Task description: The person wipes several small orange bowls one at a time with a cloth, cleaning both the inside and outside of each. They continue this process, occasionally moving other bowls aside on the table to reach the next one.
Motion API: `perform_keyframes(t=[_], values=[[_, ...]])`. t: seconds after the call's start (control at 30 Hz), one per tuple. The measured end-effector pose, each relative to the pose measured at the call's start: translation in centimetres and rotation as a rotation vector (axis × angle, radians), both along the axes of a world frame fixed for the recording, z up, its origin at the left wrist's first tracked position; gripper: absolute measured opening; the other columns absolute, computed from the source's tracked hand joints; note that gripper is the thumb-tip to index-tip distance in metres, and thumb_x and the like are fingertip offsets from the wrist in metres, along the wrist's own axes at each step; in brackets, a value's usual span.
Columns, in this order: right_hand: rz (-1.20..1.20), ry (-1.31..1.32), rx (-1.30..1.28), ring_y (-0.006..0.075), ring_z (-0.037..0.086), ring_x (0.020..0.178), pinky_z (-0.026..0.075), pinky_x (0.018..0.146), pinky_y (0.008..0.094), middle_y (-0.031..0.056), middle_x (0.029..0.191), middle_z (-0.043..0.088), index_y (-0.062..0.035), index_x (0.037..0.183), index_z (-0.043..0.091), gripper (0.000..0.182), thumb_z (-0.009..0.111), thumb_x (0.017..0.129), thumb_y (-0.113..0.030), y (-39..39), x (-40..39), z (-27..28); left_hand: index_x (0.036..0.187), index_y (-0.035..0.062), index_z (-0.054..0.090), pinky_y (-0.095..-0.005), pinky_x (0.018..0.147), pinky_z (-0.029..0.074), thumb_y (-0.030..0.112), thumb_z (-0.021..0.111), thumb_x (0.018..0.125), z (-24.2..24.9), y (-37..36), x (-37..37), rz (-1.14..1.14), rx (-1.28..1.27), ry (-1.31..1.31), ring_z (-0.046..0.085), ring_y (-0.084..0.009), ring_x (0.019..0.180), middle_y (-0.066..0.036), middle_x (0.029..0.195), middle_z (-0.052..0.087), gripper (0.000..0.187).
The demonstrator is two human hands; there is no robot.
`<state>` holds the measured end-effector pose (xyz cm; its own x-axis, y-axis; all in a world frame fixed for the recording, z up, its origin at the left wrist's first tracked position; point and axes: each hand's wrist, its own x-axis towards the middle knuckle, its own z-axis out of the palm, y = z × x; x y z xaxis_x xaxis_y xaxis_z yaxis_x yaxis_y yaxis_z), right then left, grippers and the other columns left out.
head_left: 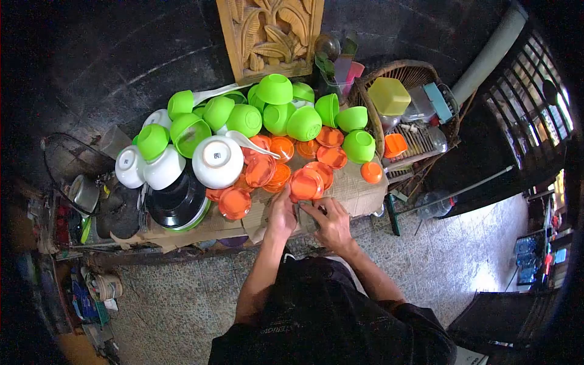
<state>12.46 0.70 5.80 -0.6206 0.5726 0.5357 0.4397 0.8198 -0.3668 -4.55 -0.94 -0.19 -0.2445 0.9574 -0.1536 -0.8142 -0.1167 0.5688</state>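
An orange lid is held by my left hand, whose fingers close on its lower left edge. My right hand is at the lid's lower right, fingers bent near its rim; whether they grip it is unclear. Beyond and left of my hands, several orange lids lie scattered on cardboard. Behind them are several green bowls, many upside down. White bowls stand at the left, with a white ladle beside one. A small orange piece lies at the right.
A wicker basket at the right holds a yellow container and other plastic ware. Black plates are at the left, near a metal pot. A carved wooden panel stands behind. Tiled floor shows below the table edge.
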Motion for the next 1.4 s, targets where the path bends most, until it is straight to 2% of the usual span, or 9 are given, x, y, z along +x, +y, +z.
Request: perform_keyframes(t=[0.37,0.6,0.73,0.8,0.9,1.03,1.27,1.33,1.4], values=[[-0.185,0.103,-0.071,0.0329,0.061,0.098,0.053,0.083,0.0442,0.0105,0.105,0.059,-0.0118,0.128,0.072,0.074,0.079,0.056,0.004,3.2,1.8,0.9,0.15,0.0032,0.049,-0.0493,0.113,0.051,0.038,0.059,0.108,0.9,-0.3,0.2,-0.078,0.004,-0.105,0.059,-0.0268,0.135,-0.012,0.148,0.061,0.056],[-0.257,0.087,-0.066,0.0349,0.062,0.1,0.054,0.085,0.0455,0.0133,0.107,0.058,-0.0113,0.128,0.072,0.066,0.08,0.064,0.0,5.4,0.2,2.4,0.152,0.002,0.046,-0.0512,0.116,0.048,0.035,0.059,0.108,1.6,-0.7,-0.2,-0.159,0.022,-0.068,0.057,-0.0294,0.139,-0.015,0.15,0.057,0.056],[-0.276,0.163,-0.119,0.0349,0.062,0.099,0.054,0.086,0.0468,0.0144,0.106,0.058,-0.0108,0.128,0.071,0.062,0.077,0.067,-0.001,5.0,-0.5,2.2,0.15,0.0019,0.049,-0.0492,0.113,0.051,0.035,0.059,0.108,2.0,-1.0,0.6,-0.088,-0.029,-0.04,0.061,-0.0278,0.134,-0.013,0.148,0.059,0.054],[-0.27,0.161,-0.13,0.0351,0.061,0.098,0.054,0.086,0.0471,0.0145,0.106,0.058,-0.0104,0.128,0.071,0.062,0.076,0.067,0.0,3.9,-0.7,1.7,0.144,0.0021,0.055,-0.0446,0.103,0.056,0.034,0.059,0.109,1.7,-0.8,0.9,-0.046,-0.016,-0.004,0.067,-0.0237,0.122,-0.01,0.138,0.066,0.047],[-0.197,0.087,-0.091,0.0348,0.061,0.094,0.054,0.084,0.0464,0.0137,0.104,0.057,-0.0098,0.126,0.072,0.061,0.076,0.066,0.0,2.2,-1.7,0.8,0.143,0.0024,0.057,-0.0432,0.097,0.06,0.038,0.054,0.111,1.3,-1.1,0.4,-0.127,-0.089,0.062,0.069,-0.0219,0.119,-0.01,0.136,0.067,0.048],[-0.097,0.086,-0.121,0.0331,0.063,0.09,0.055,0.078,0.0439,0.0125,0.099,0.058,-0.0103,0.121,0.076,0.061,0.074,0.061,0.001,0.0,-1.7,1.1,0.142,0.0052,0.06,-0.0364,0.088,0.062,0.035,0.052,0.112,0.1,-0.5,0.8,-0.034,-0.18,0.134,0.071,-0.0197,0.112,-0.008,0.131,0.07,0.043],[-0.113,0.026,-0.122,0.0325,0.063,0.098,0.055,0.083,0.0434,0.0115,0.106,0.06,-0.0134,0.127,0.073,0.067,0.078,0.062,-0.001,1.1,1.7,0.7,0.142,0.0024,0.058,-0.0373,0.091,0.061,0.033,0.052,0.112,0.4,-0.8,1.0,-0.042,-0.11,0.154,0.072,-0.0201,0.111,-0.011,0.133,0.068,0.043],[-0.196,0.024,-0.121,0.0332,0.063,0.101,0.055,0.084,0.0441,0.0118,0.106,0.06,-0.0132,0.127,0.073,0.067,0.079,0.061,-0.001,2.2,1.9,1.0,0.151,0.0003,0.05,-0.0425,0.102,0.057,0.031,0.051,0.112,1.8,-1.0,1.1,-0.118,-0.045,0.053,0.066,-0.0236,0.124,-0.012,0.142,0.063,0.049],[-0.23,0.047,-0.14,0.0335,0.063,0.101,0.056,0.084,0.0445,0.0119,0.106,0.06,-0.013,0.126,0.073,0.065,0.082,0.062,-0.003,3.1,1.3,1.4,0.15,0.0007,0.05,-0.0447,0.102,0.057,0.029,0.05,0.113,1.7,-1.0,0.9,-0.135,-0.04,0.07,0.066,-0.0241,0.124,-0.012,0.143,0.063,0.047]])
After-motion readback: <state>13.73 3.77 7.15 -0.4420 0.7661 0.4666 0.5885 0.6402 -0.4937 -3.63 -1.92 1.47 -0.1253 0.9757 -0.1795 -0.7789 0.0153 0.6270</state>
